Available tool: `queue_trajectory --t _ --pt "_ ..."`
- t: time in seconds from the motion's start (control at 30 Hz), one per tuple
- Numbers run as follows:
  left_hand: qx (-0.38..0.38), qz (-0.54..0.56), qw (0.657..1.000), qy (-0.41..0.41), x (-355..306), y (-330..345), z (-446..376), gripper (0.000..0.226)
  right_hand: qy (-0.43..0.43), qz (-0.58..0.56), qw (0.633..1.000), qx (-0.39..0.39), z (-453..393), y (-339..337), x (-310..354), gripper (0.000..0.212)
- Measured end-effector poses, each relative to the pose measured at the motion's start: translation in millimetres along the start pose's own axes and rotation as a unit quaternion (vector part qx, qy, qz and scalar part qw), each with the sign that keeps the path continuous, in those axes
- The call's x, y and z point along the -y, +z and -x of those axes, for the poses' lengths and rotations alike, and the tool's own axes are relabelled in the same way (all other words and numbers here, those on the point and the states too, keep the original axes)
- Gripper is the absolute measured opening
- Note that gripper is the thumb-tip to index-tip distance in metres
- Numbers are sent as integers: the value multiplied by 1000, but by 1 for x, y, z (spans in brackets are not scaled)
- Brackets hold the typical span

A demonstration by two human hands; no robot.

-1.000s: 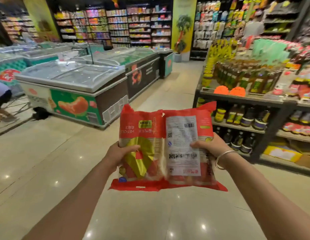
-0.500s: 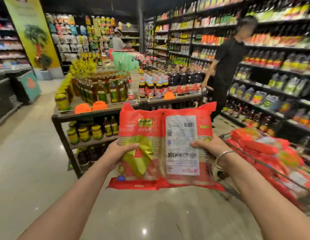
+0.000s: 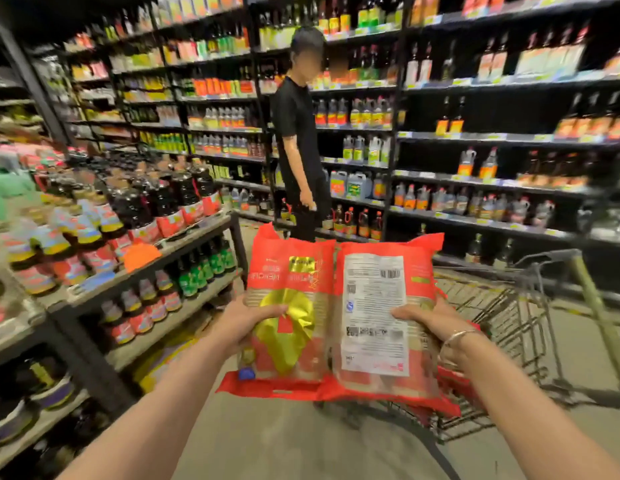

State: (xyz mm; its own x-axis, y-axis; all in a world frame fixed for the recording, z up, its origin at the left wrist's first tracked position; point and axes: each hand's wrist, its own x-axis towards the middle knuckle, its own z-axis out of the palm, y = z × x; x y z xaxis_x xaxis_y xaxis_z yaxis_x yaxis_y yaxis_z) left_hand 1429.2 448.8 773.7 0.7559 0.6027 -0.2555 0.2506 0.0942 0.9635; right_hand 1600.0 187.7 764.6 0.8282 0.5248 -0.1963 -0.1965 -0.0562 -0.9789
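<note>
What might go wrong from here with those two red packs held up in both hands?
The left hand and right hand each grip only a side edge of the red packs, so one may slip and drop. The shopping cart sits partly hidden behind the red packs, so they might knock its rim. A person in black stands ahead in the aisle; walking on risks a bump.

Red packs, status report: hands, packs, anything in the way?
Left hand, right hand grip the sides. Red packs held near cart. Person in black ahead.
</note>
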Motion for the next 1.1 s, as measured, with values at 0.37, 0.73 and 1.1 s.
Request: queue_trajectory --t 0.37,0.73,1.1 --pt "134 -139 981 3 0 265 -219 26 106 -30 975 -192 -136 -208 -35 71" --pt "103 -289 948 -85 54 406 -354 75 288 -18 932 -219 -283 -309 -114 56" --pt "143 -464 874 -19 133 450 -383 119 388 200 870 -228 -326 -277 -206 100"
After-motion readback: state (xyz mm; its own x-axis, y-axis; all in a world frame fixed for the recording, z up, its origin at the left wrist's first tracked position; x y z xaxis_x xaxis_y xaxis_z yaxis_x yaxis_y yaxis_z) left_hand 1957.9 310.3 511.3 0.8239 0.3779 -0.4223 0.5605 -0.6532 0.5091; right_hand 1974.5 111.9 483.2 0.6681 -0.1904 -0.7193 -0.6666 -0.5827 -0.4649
